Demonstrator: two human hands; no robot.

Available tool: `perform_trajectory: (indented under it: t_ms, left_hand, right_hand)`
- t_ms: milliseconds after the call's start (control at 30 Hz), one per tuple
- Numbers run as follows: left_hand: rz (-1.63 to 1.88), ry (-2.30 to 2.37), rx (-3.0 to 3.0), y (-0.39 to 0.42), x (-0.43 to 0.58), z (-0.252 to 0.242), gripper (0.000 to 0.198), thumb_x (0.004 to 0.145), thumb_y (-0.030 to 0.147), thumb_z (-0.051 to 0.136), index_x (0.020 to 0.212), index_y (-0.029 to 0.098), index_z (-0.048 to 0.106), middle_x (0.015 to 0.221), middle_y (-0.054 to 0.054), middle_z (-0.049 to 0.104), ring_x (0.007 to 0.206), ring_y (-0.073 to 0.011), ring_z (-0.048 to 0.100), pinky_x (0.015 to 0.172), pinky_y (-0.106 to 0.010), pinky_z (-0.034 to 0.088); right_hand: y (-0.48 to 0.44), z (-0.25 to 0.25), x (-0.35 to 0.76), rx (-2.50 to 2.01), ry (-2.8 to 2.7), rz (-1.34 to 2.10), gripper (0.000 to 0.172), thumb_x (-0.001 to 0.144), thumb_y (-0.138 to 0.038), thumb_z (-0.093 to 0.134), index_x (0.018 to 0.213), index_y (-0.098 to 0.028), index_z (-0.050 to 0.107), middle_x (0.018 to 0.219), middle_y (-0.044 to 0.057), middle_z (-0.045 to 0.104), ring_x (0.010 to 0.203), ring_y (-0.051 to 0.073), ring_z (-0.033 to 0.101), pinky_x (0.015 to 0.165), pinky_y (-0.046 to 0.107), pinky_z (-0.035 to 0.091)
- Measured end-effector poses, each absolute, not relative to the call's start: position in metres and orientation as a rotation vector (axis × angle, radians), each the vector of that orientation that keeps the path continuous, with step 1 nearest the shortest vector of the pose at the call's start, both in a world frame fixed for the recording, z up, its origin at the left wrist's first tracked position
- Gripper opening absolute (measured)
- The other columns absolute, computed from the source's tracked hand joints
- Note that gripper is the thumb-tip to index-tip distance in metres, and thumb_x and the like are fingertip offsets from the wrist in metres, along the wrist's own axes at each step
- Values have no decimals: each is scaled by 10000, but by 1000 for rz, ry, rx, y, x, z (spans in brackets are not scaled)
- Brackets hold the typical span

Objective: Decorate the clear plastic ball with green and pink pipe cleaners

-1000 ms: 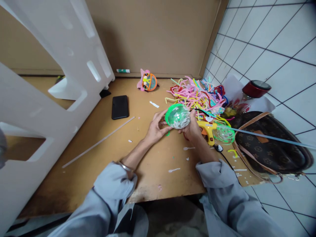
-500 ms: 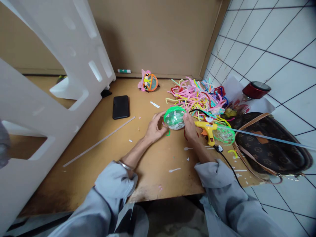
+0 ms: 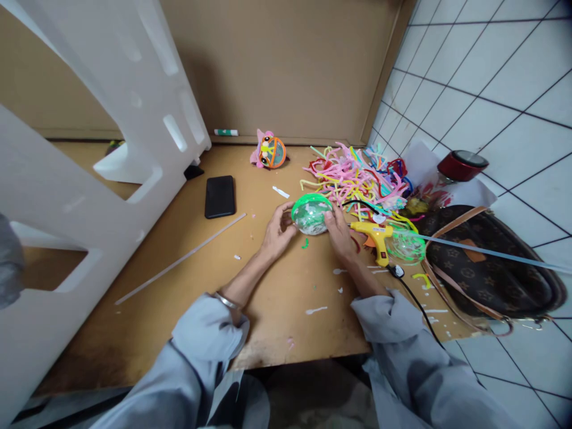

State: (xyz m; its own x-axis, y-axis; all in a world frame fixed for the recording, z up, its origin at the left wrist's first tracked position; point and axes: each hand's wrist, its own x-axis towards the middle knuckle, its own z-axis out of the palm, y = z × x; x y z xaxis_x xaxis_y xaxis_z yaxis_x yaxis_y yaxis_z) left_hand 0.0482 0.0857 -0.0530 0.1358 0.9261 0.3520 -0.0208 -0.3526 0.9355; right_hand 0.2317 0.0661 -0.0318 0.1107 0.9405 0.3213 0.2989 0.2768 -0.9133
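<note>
Between my two hands is a clear plastic ball (image 3: 311, 215) with bright green trim along its upper edge and whitish patches inside. My left hand (image 3: 277, 232) grips its left side, fingers curled around the edge. On the right side my right hand (image 3: 338, 231) holds it with the thumb on the front. A yellow glue gun (image 3: 379, 239) lies just right of my right hand, a long glue stick (image 3: 482, 249) reaching out from its back. Behind the gun sits a second clear, green-trimmed piece (image 3: 406, 245). A small green scrap (image 3: 305, 243) lies below the ball.
A heap of coloured fuzzy stems (image 3: 357, 179) lies behind my hands. Farther back sits a finished-looking orange and pink figure (image 3: 270, 152). A black phone (image 3: 220, 196) and a thin clear stick (image 3: 183, 257) are at left, a brown handbag (image 3: 496, 262) and red-lidded jar (image 3: 462, 165) at right.
Both hands have shifted slightly left with the ball. The ball appears turned a little, and my right thumb now lies lower on its front.
</note>
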Motion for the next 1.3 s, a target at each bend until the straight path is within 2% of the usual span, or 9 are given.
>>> perform_trajectory:
  t_ms: [267, 367, 533, 700, 967, 1100, 1300]
  left_hand:
    - [1352, 916, 1508, 86, 46, -51, 506, 781, 266, 609, 1277, 198, 536, 1123, -82, 675, 929, -195, 642, 878, -380, 530]
    - [1352, 893, 1451, 85, 47, -50, 489, 822, 382, 651, 1265, 210, 536, 1155, -89, 670, 954, -204, 650, 852, -371, 540]
    - [1386, 867, 1392, 85, 51, -53, 654, 768, 566, 751, 1281, 227, 526, 1224, -110, 656, 1031, -232, 660, 874, -385, 554]
    - [1444, 847, 1430, 88, 52, -57, 697, 755, 560, 766, 1317, 250, 494, 1385, -133, 574, 1161, -252, 626, 977, -419, 532]
    - [1409, 823, 1454, 87, 50, -55, 635, 805, 466, 712, 1346, 250, 459, 1364, -130, 587, 1183, -257, 625, 1026, -463, 511]
    - [1395, 821, 1451, 88, 50, -56, 648, 805, 475, 713, 1352, 240, 458, 1396, -136, 568, 1241, -269, 596, 1080, -478, 472]
    - [1409, 803, 1460, 89, 51, -58, 633, 820, 504, 707, 1353, 258, 469, 1388, -126, 575, 1236, -270, 600, 1073, -483, 475]
  right_hand:
    - [69, -37, 233, -1236, -1388, 757, 745, 879, -719, 486, 1429, -217, 511, 1476, 135, 549, 1382, 294, 492, 1190, 517, 360]
    - [69, -38, 233, -1213, -1389, 768, 715, 879, -698, 513, 1424, -236, 516, 1472, 120, 554, 1380, 285, 498, 1187, 516, 369]
    - [65, -33, 231, -1166, -1383, 809, 722, 866, -665, 569, 1439, -233, 495, 1467, 125, 560, 1348, 290, 535, 1157, 511, 419]
    - [60, -27, 228, -1134, -1361, 930, 772, 848, -636, 606, 1490, -244, 431, 1426, 128, 596, 1172, 296, 660, 1034, 497, 535]
    - [62, -31, 229, -1132, -1385, 894, 719, 848, -603, 631, 1463, -264, 475, 1430, 107, 603, 1298, 311, 583, 1104, 519, 485]
    - [62, -32, 229, -1124, -1365, 925, 720, 847, -617, 619, 1457, -263, 473, 1454, 107, 581, 1275, 302, 604, 1087, 502, 504]
    - [63, -32, 229, -1128, -1339, 936, 742, 831, -631, 626, 1438, -233, 474, 1394, 135, 617, 1177, 292, 658, 1064, 510, 512]
